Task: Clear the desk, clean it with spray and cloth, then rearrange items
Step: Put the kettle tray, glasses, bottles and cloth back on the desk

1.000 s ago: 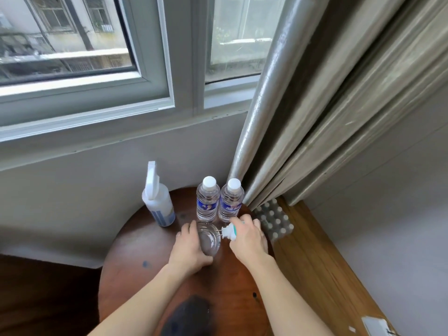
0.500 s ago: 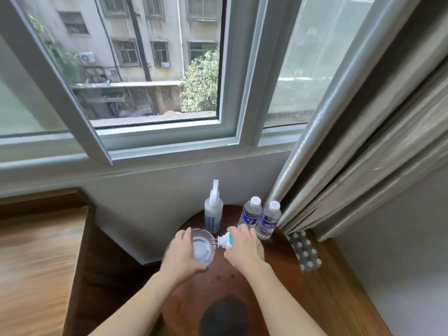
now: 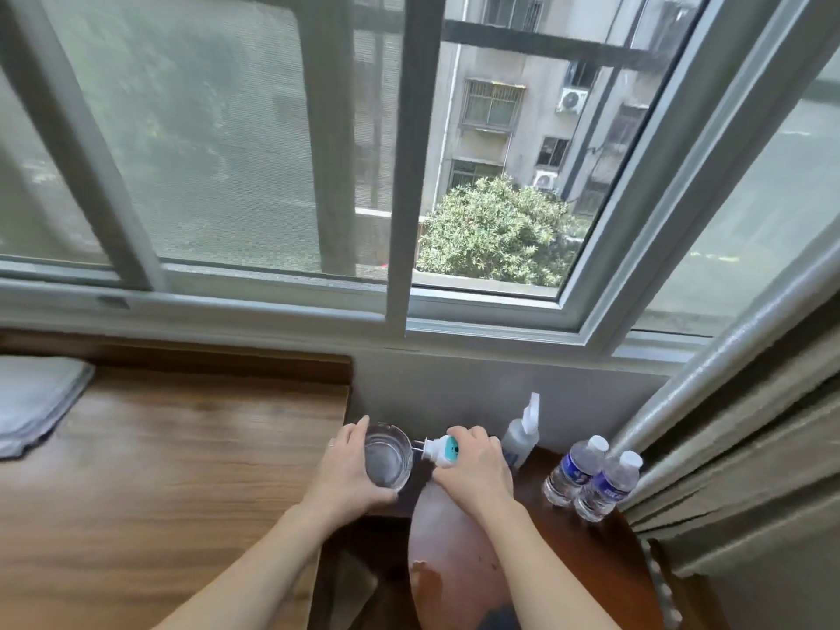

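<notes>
My left hand [image 3: 347, 470] grips a clear round glass dish [image 3: 387, 456], held in the air over the gap between the wooden desk [image 3: 172, 470] and the round side table [image 3: 568, 547]. My right hand [image 3: 475, 468] holds a small white plug-in device with a teal spot [image 3: 443, 451], its two metal prongs pointing left toward the dish. A folded grey cloth [image 3: 34, 402] lies at the desk's far left. The white spray bottle [image 3: 522, 436] stands on the side table just behind my right hand.
Two water bottles with blue labels [image 3: 591, 477] stand at the right of the round table, against a grey-green curtain [image 3: 750, 447]. A window frame and sill [image 3: 409, 311] run along the back wall. The desk's wood surface stretches left of my hands.
My view has swung left and up, bringing the desk and cloth into sight. Both hands have carried the dish and the plug-in device leftward, off the round table toward the desk.
</notes>
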A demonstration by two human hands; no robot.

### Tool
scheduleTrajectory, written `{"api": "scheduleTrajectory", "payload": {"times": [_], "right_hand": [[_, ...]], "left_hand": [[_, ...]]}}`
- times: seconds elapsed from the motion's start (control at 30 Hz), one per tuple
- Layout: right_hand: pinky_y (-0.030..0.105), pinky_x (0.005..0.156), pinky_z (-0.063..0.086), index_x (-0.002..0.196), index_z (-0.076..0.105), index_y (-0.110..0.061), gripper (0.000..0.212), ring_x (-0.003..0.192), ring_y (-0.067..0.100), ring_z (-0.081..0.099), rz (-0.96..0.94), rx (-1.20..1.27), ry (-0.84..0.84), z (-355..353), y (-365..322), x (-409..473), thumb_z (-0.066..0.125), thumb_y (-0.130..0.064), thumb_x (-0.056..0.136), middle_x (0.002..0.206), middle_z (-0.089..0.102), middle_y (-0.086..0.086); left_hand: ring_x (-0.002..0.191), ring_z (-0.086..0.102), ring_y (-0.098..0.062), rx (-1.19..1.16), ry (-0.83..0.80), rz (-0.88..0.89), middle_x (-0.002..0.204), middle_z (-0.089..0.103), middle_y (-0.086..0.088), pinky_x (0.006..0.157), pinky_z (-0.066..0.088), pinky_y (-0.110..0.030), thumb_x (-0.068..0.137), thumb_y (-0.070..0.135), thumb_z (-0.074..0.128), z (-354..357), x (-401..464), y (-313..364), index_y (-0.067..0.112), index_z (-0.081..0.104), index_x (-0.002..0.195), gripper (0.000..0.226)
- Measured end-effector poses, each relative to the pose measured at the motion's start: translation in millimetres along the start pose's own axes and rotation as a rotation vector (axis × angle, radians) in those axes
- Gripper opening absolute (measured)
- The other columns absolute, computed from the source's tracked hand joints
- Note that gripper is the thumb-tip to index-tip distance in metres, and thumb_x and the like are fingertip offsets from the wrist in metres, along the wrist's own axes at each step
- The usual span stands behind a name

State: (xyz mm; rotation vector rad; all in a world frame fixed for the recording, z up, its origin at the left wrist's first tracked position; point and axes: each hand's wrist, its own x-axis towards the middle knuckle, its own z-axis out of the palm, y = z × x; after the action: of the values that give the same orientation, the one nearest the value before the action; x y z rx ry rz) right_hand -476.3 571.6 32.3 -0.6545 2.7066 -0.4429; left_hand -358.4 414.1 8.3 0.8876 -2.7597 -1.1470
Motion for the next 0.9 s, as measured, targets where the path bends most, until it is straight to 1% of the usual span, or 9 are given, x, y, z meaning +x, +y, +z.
{"api": "scheduleTrajectory", "payload": {"times": [0.1,0.2,0.3,0.47,0.57,0.63,0.7,0.8,0.9], "right_hand": [[0.033,0.097,0.042,0.138,0.049,-0.028,0.055,0.121,0.025,0.042,-0.043,0.002,0.014,8.3,-53.7,-7.5,0.059,-0.03,0.083,0.13,0.048,-0.002],[0.034,0.098,0.043,0.14,0.048,-0.028,0.057,0.121,0.023,0.042,-0.091,-0.006,0.018,22.6,-104.8,-15.2,0.061,-0.031,0.084,0.131,0.048,-0.002],[0.033,0.098,0.044,0.14,0.049,-0.028,0.054,0.121,0.022,0.042,-0.155,-0.016,0.014,40.5,-153.8,-23.7,0.059,-0.031,0.087,0.131,0.048,-0.003],[0.031,0.098,0.044,0.141,0.048,-0.029,0.055,0.12,0.02,0.041,-0.258,0.002,0.007,70.1,-223.8,-37.1,0.059,-0.032,0.087,0.133,0.049,-0.005],[0.03,0.095,0.042,0.141,0.047,-0.032,0.057,0.117,0.017,0.04,-0.321,0.015,-0.011,84.0,-255.9,-43.3,0.061,-0.034,0.085,0.131,0.049,-0.009],[0.028,0.089,0.041,0.138,0.048,-0.033,0.055,0.115,0.015,0.04,-0.354,0.009,-0.023,92.3,-275.6,-46.2,0.063,-0.035,0.085,0.13,0.049,-0.011],[0.027,0.088,0.043,0.136,0.049,-0.032,0.054,0.114,0.014,0.041,-0.386,0.01,-0.034,99.6,-292.3,-46.6,0.065,-0.034,0.084,0.129,0.05,-0.012],[0.027,0.088,0.044,0.136,0.05,-0.031,0.055,0.113,0.013,0.04,-0.432,-0.002,-0.053,109.7,-314.0,-41.5,0.065,-0.032,0.083,0.127,0.049,-0.013],[0.024,0.083,0.04,0.135,0.05,-0.032,0.054,0.112,0.012,0.039,-0.486,-0.013,-0.069,116.7,-334.0,-31.5,0.065,-0.032,0.083,0.126,0.048,-0.013]], "left_hand": [[0.139,0.032,-0.023,0.006,0.055,0.001,0.153,0.031,-0.003,0.113,0.027,-0.028,0.052,0.05,0.082,-42.9,-13.7,-33.7,0.015,0.018,0.155,0.126],[0.14,0.031,-0.025,0.014,0.108,-0.018,0.155,0.028,-0.003,0.113,0.028,-0.028,0.058,0.044,0.085,-81.8,-27.1,-69.3,0.015,0.017,0.156,0.123],[0.141,0.03,-0.023,0.004,0.14,-0.044,0.156,0.027,0.0,0.113,0.03,-0.03,0.057,0.046,0.086,-115.6,-41.9,-105.8,0.017,0.014,0.156,0.126],[0.143,0.027,-0.024,0.009,0.178,-0.074,0.158,0.024,-0.001,0.115,0.025,-0.029,0.055,0.049,0.085,-162.1,-60.9,-160.4,0.015,0.014,0.156,0.127],[0.144,0.025,-0.022,-0.021,0.191,-0.089,0.158,0.023,0.0,0.116,0.022,-0.031,0.055,0.048,0.082,-182.9,-72.2,-186.6,0.017,0.014,0.156,0.126],[0.143,0.026,-0.022,-0.034,0.203,-0.122,0.157,0.024,0.001,0.116,0.025,-0.033,0.053,0.049,0.08,-195.7,-81.0,-202.7,0.017,0.015,0.156,0.126],[0.144,0.026,-0.023,-0.055,0.218,-0.155,0.157,0.025,0.0,0.115,0.028,-0.033,0.048,0.053,0.076,-205.4,-86.2,-217.8,0.019,0.015,0.156,0.129],[0.143,0.026,-0.022,-0.079,0.237,-0.208,0.156,0.025,0.0,0.113,0.03,-0.031,0.048,0.051,0.079,-216.6,-90.5,-234.7,0.019,0.015,0.156,0.13],[0.142,0.03,-0.022,-0.08,0.264,-0.247,0.156,0.025,0.001,0.114,0.03,-0.033,0.049,0.051,0.082,-224.1,-90.5,-249.1,0.019,0.014,0.156,0.131]]}}
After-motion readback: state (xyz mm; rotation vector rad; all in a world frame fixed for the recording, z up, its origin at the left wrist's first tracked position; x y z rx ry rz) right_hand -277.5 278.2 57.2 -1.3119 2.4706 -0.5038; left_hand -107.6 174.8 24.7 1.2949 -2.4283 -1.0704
